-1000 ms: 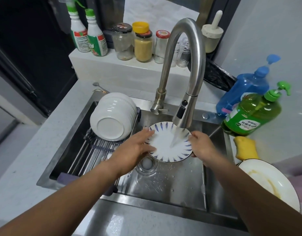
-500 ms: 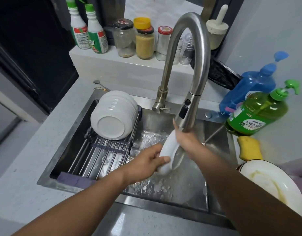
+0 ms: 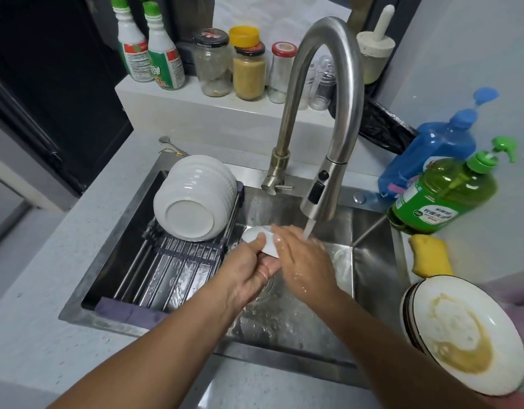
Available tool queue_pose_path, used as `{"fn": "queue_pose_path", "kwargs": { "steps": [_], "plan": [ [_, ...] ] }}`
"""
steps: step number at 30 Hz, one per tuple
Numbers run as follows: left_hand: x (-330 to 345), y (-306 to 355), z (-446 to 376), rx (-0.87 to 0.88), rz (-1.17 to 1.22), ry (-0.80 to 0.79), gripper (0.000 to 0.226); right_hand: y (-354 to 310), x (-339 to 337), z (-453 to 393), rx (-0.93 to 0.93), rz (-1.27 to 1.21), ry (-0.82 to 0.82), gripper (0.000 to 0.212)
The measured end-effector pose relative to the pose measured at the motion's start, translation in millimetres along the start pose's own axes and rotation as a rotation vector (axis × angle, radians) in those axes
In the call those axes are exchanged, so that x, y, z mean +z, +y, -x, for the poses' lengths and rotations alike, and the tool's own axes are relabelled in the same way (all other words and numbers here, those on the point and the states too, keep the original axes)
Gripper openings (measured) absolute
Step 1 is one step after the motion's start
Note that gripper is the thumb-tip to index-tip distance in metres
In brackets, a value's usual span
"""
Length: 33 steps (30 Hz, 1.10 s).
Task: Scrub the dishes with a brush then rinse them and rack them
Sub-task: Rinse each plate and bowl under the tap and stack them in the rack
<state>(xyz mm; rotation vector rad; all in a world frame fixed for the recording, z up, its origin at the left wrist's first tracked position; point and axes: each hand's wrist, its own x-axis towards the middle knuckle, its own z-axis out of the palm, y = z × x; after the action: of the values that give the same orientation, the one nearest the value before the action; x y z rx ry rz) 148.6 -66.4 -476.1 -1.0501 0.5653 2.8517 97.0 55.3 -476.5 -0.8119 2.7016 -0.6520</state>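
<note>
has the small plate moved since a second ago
Yes. The small plate has shifted left, out from under the faucet spout toward the rack, and turned edge-on in the left hand.

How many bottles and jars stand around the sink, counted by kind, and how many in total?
Spray bottles on the ledge: 2
Jars with lids on the ledge: 3
Pump bottles of soap by the sink: 2, blue and green
Total: 7

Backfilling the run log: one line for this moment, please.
phase: rinse | left hand: grips small plate | right hand: flat on plate, under faucet stream | rack: stacked bowls | pending: dirty plates
</note>
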Motion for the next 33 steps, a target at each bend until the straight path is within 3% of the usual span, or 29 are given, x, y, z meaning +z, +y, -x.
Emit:
{"fn": "queue_pose_path", "kwargs": {
  "steps": [3, 6, 7, 12, 15, 17, 21, 24, 27, 29, 31, 33],
  "plan": [
    [-10.0, 14.4, 6.1, -0.009, -0.069, 0.009, 0.033, 25.7, 4.0, -3.2, 0.312, -0.254, 0.0, 0.043],
    [-16.1, 31.5, 16.6, -0.046, -0.242, -0.091, 0.037, 37.7, -3.3, -13.5, 0.743, -0.955, -0.029, 0.045],
    [-17.6, 37.1, 17.6, -0.061, -0.299, -0.125, 0.04, 46.2, -0.7, -19.3, 0.806, -1.094, -0.049, 0.046],
    [-9.1, 30.9, 21.1, -0.021, -0.445, -0.214, 0.047, 75.4, 27.1, -31.9, 0.861, -1.262, -0.053, 0.075],
    [-7.3, -5.6, 25.7, 0.042, -0.356, -0.266, 0.056, 50.6, 21.5, -23.0, 0.878, -1.346, 0.039, 0.073],
    [-11.7, -17.1, 26.1, 0.07, -0.367, -0.237, 0.064, 46.5, 22.5, -20.6, 0.877, -1.305, 0.036, 0.07],
    [-19.4, -4.4, 20.4, 0.032, -0.64, -0.252, 0.073, 50.8, 4.0, -37.7, 0.851, -1.051, -0.022, 0.089],
    [-13.7, -4.4, 17.5, -0.032, -0.846, -0.275, 0.072, 18.9, -24.0, -46.5, 0.646, -0.801, -0.086, 0.044],
    [-4.0, -9.8, 14.0, -0.028, -0.93, -0.236, 0.065, -10.2, -25.0, -45.8, 0.512, -0.421, -0.237, 0.064],
    [-1.2, -10.2, 11.7, -0.033, -0.941, -0.2, 0.061, -24.9, -17.7, -44.4, 0.318, -0.175, -0.237, 0.048],
    [0.2, -7.5, 11.7, -0.045, -0.912, -0.187, 0.061, -31.0, -17.1, -48.7, 0.272, -0.128, -0.245, 0.04],
    [-3.9, -4.0, 10.5, -0.069, -0.813, -0.215, 0.061, -27.1, -24.9, -56.6, 0.405, -0.248, -0.344, 0.056]
  ]
}}
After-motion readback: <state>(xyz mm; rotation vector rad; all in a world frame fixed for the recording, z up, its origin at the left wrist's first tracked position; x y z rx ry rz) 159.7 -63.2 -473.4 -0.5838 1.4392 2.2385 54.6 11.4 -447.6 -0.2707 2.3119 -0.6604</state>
